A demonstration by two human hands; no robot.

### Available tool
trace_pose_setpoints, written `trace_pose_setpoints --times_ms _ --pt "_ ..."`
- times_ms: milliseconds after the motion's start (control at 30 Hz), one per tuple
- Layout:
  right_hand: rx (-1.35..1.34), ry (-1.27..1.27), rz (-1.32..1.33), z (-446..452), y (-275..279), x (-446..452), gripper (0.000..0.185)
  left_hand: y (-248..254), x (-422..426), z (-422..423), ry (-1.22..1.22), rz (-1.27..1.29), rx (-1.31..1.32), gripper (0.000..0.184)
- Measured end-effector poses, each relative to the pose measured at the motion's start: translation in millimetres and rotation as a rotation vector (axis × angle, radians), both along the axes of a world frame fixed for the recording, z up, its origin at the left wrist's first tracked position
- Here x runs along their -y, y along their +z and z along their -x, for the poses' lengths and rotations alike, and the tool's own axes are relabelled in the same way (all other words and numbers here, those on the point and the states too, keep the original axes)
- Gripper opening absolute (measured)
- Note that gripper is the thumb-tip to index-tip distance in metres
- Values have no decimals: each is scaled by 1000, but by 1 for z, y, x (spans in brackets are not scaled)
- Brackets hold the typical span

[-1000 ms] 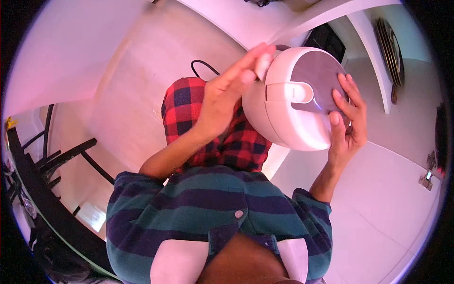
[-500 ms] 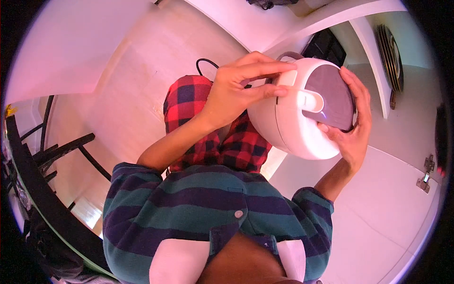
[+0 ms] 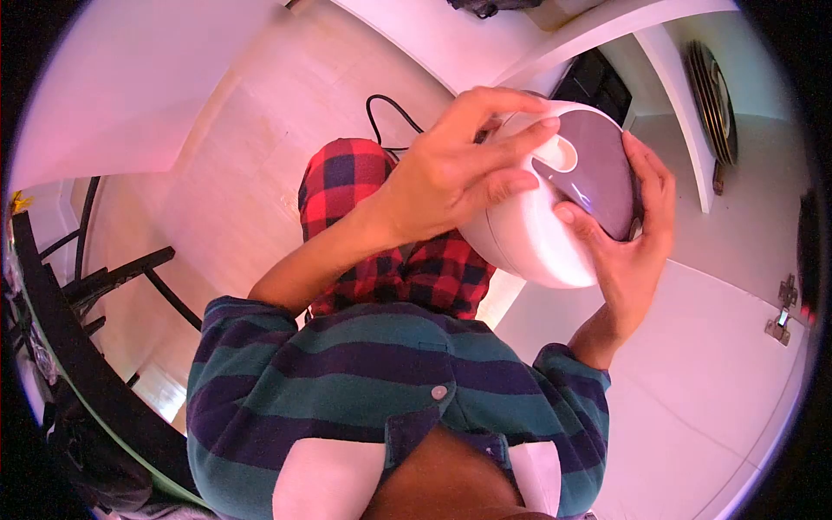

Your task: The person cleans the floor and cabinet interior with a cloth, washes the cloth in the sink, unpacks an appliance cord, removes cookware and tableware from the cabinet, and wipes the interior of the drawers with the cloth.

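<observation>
A rounded white appliance point(image 3: 537, 238) with a dark grey top panel is held tilted above my lap, in front of the open cabinet. My right hand point(image 3: 633, 204) wraps round its right side, thumb on the front of the panel and fingers over the far edge. On the other side, my left hand point(image 3: 468, 160) touches the appliance near the small oval white recess point(image 3: 559, 154), its fingers bent and partly spread. A black cord point(image 3: 381, 100) loops on the floor behind my left hand.
Stacked plates point(image 3: 715, 104) stand upright in the cabinet at the upper right, beside a white shelf edge point(image 3: 676, 95). A dark box-shaped object point(image 3: 594, 82) sits behind the appliance. The cabinet door hinge point(image 3: 782, 321) is at the right. A black metal frame point(image 3: 113, 277) is at the left.
From reaching at its side, my left hand has moved onto the appliance's top near the oval recess. The appliance has shifted and turned slightly in my right hand.
</observation>
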State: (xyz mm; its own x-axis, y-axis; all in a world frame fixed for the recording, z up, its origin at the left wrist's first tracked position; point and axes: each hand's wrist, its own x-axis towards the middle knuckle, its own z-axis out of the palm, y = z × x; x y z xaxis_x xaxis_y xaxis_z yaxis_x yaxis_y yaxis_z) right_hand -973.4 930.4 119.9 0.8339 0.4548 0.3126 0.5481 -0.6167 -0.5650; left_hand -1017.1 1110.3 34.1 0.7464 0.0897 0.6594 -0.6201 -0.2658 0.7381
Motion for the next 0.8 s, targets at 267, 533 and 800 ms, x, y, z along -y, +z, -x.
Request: trace_pose_setpoints --times_ms 267,533,800 --pt "15 46 -35 -3 -9 10 79 -5 7 -4 44 -236 20 43" --pt "-253 227 -324 -52 -37 100 107 -20 8 -25 -141 54 4 71" --pt "-626 475 -965 -24 -102 108 126 -10 13 -20 -226 -19 -183 85"
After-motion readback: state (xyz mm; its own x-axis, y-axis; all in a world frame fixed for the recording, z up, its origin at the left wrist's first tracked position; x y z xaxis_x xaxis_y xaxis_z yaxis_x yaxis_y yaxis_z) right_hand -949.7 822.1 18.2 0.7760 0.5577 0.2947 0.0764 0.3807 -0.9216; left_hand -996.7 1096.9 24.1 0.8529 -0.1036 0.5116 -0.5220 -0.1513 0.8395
